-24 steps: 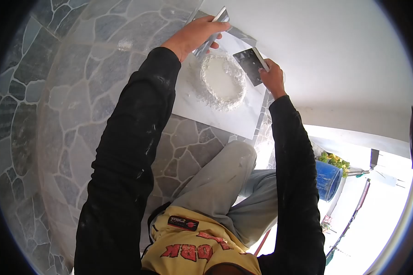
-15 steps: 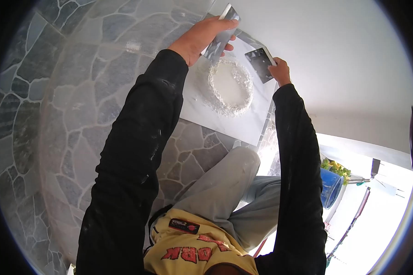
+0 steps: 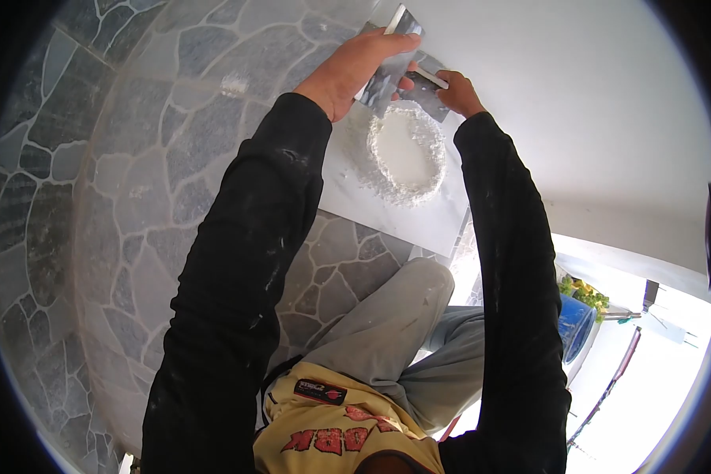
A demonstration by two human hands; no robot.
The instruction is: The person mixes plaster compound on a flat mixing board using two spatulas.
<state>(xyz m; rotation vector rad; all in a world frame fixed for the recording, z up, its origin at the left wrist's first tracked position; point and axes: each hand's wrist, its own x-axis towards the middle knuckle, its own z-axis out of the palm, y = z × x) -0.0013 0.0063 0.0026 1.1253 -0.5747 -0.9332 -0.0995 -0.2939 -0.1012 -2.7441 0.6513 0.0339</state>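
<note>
Both hands are up by the far edge of the white board [image 3: 341,183]. Left hand [image 3: 354,69] has its fingers curled over a wide metal scraper [image 3: 393,57], pinching the blade against the thumb. Right hand [image 3: 457,93] is closed around a smaller scraper [image 3: 423,84]. The blades overlap just past the putty ring [image 3: 407,154], which sits on the board on the stone floor [image 3: 174,158].

Larger putty knife [image 3: 389,63], shiny steel, tilted, overlaps the smaller putty knife [image 3: 425,85] in view. Both are just above the plaster ring [image 3: 407,154]. It is white, rough rim w/ smooth centre, on pale board [image 3: 347,186].
</note>
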